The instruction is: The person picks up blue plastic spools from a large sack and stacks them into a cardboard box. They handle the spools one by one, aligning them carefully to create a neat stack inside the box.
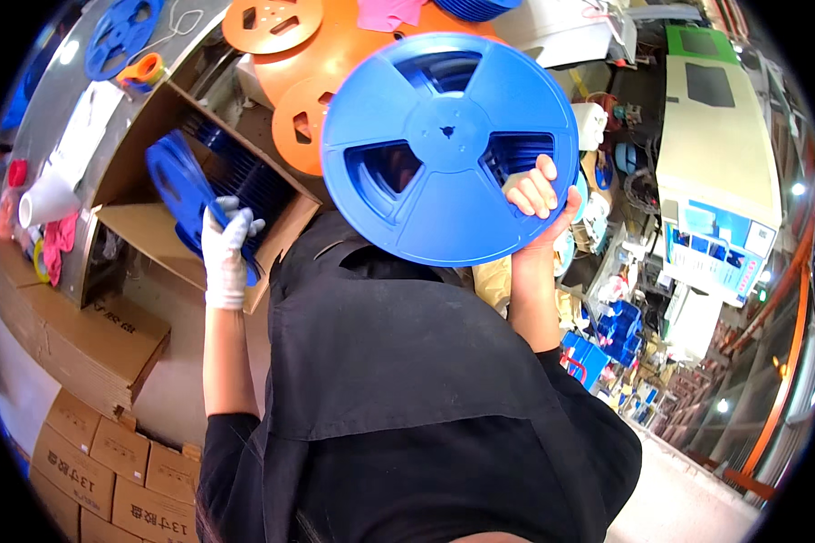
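Observation:
A large round blue plastic reel (445, 201) with three window openings faces me in front of my chest. My right hand (536, 201), bare, is closed on its right side, fingers through a window and thumb at the rim. More blue layers show through its windows, so it looks like a stack. To the left, my left hand (225, 249) wears a white glove. It is closed on the edge of several tilted blue reels (179, 176) at an open cardboard box (149, 237). Inside the box stands a row of more blue reels (231, 149).
Orange discs (276, 23) lie behind the large reel on an orange surface. A grey table (41, 118) at the left carries a white cup (48, 201), tape and another blue reel (122, 36). Cardboard cartons (122, 462) are stacked lower left. A cream-coloured machine (715, 136) stands at the right.

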The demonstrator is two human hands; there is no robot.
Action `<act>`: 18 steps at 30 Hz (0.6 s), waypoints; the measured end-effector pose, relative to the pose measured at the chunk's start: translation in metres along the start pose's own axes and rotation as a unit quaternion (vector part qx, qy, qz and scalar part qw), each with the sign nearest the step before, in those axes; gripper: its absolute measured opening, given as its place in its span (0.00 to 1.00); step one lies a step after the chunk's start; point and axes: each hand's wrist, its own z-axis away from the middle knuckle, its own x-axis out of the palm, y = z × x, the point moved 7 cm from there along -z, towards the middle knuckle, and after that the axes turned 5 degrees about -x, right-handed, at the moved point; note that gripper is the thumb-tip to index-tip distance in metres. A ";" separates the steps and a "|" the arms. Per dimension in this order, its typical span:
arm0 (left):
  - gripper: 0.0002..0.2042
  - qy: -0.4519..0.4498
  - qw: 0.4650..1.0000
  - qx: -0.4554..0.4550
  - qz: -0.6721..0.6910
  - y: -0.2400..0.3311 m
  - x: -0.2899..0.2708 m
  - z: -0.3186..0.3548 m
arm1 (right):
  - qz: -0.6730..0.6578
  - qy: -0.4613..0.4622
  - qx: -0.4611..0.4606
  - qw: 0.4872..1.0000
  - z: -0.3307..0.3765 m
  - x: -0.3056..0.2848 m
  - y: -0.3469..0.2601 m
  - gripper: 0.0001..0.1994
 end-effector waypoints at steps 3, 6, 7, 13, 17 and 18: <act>0.17 0.060 0.998 0.029 0.018 -0.015 -0.007 0.020 | -0.034 -0.044 -0.004 0.998 0.000 0.012 0.001 0.15; 0.24 -0.044 0.980 0.191 -0.025 -0.005 0.005 0.028 | -0.046 -0.085 -0.003 0.995 -0.006 0.022 0.010 0.14; 0.25 -0.059 0.965 0.251 -0.058 0.004 0.020 0.032 | -0.055 -0.112 0.012 0.992 -0.009 0.027 0.014 0.14; 0.32 -0.141 0.956 -0.010 0.259 -0.021 0.077 0.029 | -0.063 -0.084 0.037 0.994 -0.016 0.039 0.021 0.14; 0.26 -0.098 0.824 0.414 -0.376 0.015 0.091 0.038 | -0.072 -0.073 0.054 0.993 -0.018 0.039 0.024 0.15; 0.26 -0.121 0.795 0.420 -0.421 0.009 0.086 0.033 | -0.065 -0.066 0.054 0.994 -0.018 0.039 0.024 0.15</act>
